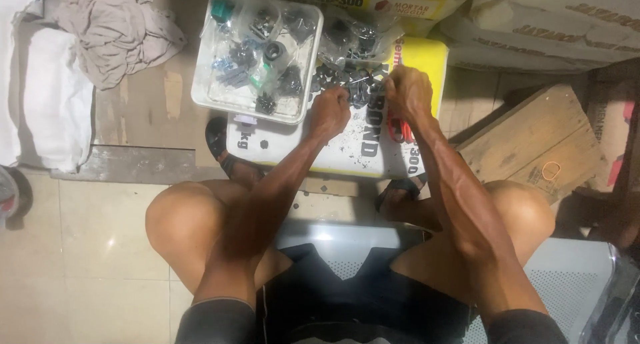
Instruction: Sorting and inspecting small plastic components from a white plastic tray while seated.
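Both hands work over the white-and-yellow sack [373,147] lying flat on the floor. A pile of small dark metal parts [353,84] sits near the sack's far edge, directly between the hands and just beyond the knuckles. Left hand [331,112] is closed in a loose fist, touching the pile's left side. Right hand [408,91] has fingers curled and pressed together at the right side, probably pinching a part; view too blurred to confirm. Clear plastic tray [203,84] overhangs the sack's far-left corner.
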